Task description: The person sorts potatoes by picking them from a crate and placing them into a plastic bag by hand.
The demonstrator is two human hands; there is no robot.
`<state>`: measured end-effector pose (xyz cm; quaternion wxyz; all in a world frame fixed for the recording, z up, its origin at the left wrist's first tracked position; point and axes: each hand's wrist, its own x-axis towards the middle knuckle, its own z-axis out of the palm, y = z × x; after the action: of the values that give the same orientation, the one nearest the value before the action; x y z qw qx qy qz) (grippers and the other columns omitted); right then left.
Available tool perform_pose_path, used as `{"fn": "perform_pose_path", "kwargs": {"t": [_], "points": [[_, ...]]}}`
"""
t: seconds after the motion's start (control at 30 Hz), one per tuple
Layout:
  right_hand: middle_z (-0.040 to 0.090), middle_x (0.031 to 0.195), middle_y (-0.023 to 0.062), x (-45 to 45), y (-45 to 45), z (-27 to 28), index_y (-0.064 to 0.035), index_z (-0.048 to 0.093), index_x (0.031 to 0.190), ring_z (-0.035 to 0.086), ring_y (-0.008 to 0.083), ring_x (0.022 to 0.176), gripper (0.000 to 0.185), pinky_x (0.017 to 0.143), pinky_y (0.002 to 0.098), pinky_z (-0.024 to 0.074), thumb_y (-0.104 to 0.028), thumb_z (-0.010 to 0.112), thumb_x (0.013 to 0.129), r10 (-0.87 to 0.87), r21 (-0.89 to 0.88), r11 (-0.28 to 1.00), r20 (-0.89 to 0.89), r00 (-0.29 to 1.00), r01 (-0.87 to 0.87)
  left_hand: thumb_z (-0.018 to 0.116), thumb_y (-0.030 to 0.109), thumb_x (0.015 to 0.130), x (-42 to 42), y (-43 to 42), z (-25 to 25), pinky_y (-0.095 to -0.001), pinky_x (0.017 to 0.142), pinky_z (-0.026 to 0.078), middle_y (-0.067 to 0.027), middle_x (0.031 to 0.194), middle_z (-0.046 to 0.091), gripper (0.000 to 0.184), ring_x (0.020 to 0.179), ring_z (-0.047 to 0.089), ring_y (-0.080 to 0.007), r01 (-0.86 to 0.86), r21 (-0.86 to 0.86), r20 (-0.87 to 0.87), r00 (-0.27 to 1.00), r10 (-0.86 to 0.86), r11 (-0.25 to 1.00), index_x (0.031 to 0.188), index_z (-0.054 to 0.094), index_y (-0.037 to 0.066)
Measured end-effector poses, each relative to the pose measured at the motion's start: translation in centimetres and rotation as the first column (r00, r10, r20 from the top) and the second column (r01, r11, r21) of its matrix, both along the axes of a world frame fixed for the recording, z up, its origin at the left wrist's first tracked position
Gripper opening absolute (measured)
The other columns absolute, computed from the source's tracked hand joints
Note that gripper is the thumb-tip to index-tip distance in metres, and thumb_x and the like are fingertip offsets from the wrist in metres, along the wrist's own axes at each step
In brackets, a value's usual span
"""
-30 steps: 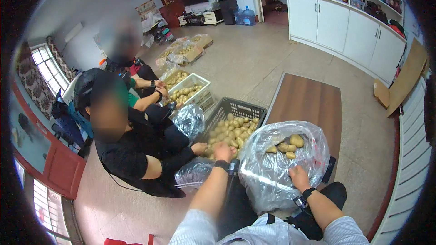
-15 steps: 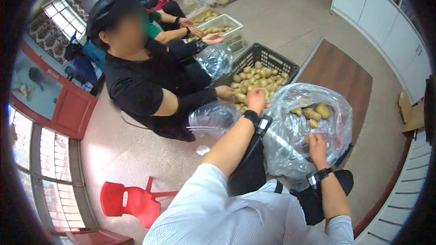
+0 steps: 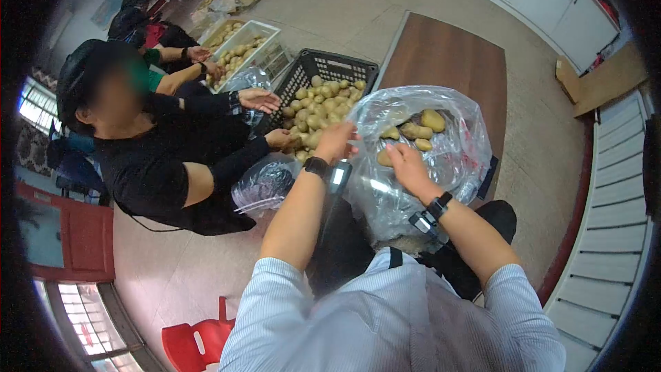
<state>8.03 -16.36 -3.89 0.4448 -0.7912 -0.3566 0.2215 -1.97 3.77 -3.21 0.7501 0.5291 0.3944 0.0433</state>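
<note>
A large clear plastic bag (image 3: 372, 200) lies open before me, with several potatoes (image 3: 432, 120) inside. My right hand (image 3: 410, 169) is over the bag's near part, its fingertips closed on a potato (image 3: 385, 158). My left hand (image 3: 336, 142) is at the bag's left rim, beside the black crate (image 3: 348, 65) heaped with potatoes (image 3: 320, 107). Its fingers look apart and I see nothing between them, though the palm side is partly hidden. Both wrists wear dark bands with small devices.
A co-worker in black (image 3: 158, 165) sits at my left, hands by the crate, with another clear bag (image 3: 265, 182). Beyond are a white crate of potatoes (image 3: 265, 62) and another person's arms. A brown board (image 3: 447, 55) lies beyond the bag; a red chair (image 3: 196, 344) stands lower left.
My view has turned, shifting the scene left. My left hand has come from over the crate's potatoes to the bag's rim. A potato now shows at my right fingertips. The co-worker's hand has lowered toward the crate.
</note>
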Motion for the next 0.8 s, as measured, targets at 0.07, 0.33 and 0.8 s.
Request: {"fn": "perform_pose_path", "kwargs": {"t": [0.07,0.33,0.8], "points": [[0.063,0.088,0.0252,0.0,0.4,0.4,0.0013,0.062,0.096,0.061,0.0408,0.083,0.043,0.073,0.045,0.0463,-0.04,0.048,0.094,0.002,-0.032,0.999,0.0,1.0,-0.002,0.049,0.035,0.095,0.1,-0.2,-0.1,-0.0303,0.046,0.044,-0.0095,0.097,0.063,0.038,0.055,0.058,-0.0175,0.095,0.003,-0.031,0.995,-0.095,0.995,0.113,0.052,0.001],[0.064,0.091,0.0239,0.3,1.5,-0.2,0.0002,0.061,0.1,0.062,0.0396,0.087,0.045,0.077,0.0429,0.0466,-0.041,0.045,0.096,0.052,0.035,0.998,0.044,0.998,-0.054,0.047,0.041,0.095,1.0,-1.5,-1.0,-0.0292,0.048,0.052,-0.0138,0.098,0.061,0.044,0.067,0.067,-0.0215,0.329,-0.102,0.038,0.944,-0.327,0.939,0.115,0.051,0.002],[0.06,0.105,0.0222,3.8,-0.9,-4.6,-0.0011,0.053,0.112,0.058,0.0386,0.099,0.03,0.084,0.0445,0.0462,-0.015,0.056,0.086,0.073,0.003,0.997,0.245,0.967,-0.076,0.058,0.034,0.093,0.2,1.5,-2.6,-0.0285,0.049,0.05,-0.0055,0.095,0.061,0.035,0.066,0.06,-0.0178,0.065,-0.257,0.215,0.977,-0.008,0.964,0.115,0.056,0.007]]}}
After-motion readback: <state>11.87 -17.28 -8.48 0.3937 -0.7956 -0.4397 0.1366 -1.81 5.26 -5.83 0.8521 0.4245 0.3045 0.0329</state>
